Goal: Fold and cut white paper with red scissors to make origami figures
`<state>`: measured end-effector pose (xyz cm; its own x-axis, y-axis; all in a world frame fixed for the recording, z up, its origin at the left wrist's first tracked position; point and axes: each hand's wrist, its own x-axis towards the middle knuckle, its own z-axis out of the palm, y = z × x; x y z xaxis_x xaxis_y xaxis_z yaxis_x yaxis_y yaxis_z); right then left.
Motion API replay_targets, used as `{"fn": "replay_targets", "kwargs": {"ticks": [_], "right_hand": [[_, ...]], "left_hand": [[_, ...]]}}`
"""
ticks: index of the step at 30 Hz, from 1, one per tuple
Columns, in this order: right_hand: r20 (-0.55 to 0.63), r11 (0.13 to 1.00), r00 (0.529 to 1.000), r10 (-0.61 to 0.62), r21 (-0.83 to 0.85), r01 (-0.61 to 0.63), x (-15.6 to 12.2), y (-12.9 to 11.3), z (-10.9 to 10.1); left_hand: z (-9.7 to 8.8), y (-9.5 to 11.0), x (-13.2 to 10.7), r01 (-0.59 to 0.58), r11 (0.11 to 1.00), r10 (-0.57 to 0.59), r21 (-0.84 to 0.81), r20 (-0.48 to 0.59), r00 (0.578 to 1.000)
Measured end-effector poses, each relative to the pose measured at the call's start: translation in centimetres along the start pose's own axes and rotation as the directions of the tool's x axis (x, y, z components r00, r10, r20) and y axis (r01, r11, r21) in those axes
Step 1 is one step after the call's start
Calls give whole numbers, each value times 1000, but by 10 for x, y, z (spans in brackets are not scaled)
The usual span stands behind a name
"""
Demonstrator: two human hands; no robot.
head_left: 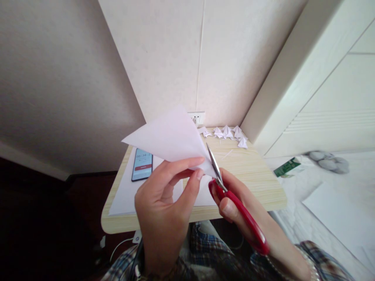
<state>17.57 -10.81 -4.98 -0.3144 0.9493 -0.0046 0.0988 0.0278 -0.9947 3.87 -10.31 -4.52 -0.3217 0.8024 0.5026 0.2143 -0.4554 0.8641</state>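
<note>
My left hand (164,203) pinches a folded white sheet of paper (172,138) between thumb and fingers, holding it up above a small wooden table (254,171). My right hand (243,210) grips red-handled scissors (234,203); their steel blades meet the paper's right edge close to my left thumb. Both hands hover over the table's near edge, above my lap.
A phone (142,164) with a lit screen lies on white sheets (125,191) at the table's left. Several small folded paper pieces (228,133) sit at the table's back by a wall socket (197,117). A white cabinet (322,78) stands right; a bed with paper (340,214) lies beyond.
</note>
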Motion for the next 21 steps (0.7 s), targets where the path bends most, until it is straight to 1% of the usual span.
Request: {"fn": "replay_targets", "kwargs": {"ticks": [6,11,15,17,21], "right_hand": [[-8,1000,1000,9,-17,-9,1,-2,-2],[8,1000,1000,22,-17,-22,-2,-3,-2],[-2,1000,1000,31,-3,-31,-4,-5,-1],[-4,1000,1000,30,5,-30,-3,-5,0],[1,999,1000,22,24,-22,-2,-2,-1]], "left_hand": [[-2,0,0,5,1000,-6,8,27,1000],[-2,1,0,30,999,-29,-28,38,999],[-3,2,0,60,997,-58,-49,52,997],[-3,4,0,65,997,-63,-52,49,997],[-2,5,1,38,998,-37,-42,22,999]]}}
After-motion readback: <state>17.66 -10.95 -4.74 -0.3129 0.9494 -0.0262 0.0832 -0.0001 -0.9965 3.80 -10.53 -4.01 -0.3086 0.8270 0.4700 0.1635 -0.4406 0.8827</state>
